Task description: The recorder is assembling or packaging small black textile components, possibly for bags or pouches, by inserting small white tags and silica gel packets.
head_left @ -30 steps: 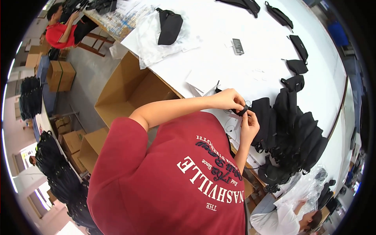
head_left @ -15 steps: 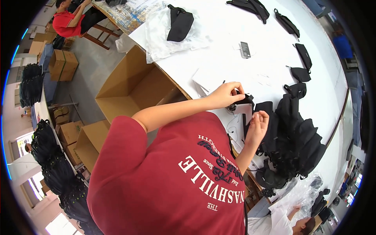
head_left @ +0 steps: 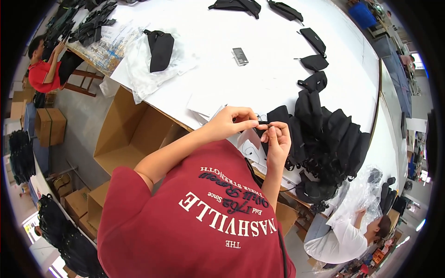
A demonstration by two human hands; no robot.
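In front of my chest, my left hand (head_left: 234, 122) and my right hand (head_left: 278, 140) meet at the fingertips. Both pinch a thin black piece (head_left: 263, 123), perhaps a strap end; most of it is hidden by the fingers. Below them is a white card or paper (head_left: 251, 140) with thin dark strings, partly covered by my right hand. Just right of my hands lies a large heap of black bags (head_left: 331, 134) with dangling straps. White sheets or cards (head_left: 204, 108) are stacked at the table edge beside my left wrist.
An open cardboard box (head_left: 125, 134) stands against the table's left edge. On the white table (head_left: 208, 69) are a black bag (head_left: 161, 51) on clear plastic, a small dark card (head_left: 240, 56) and several spread bags. Co-workers sit at far left and lower right.
My hands have come together, where they were apart before, and now pinch the black piece between them. The whole view has shifted, so the table things appear further left.
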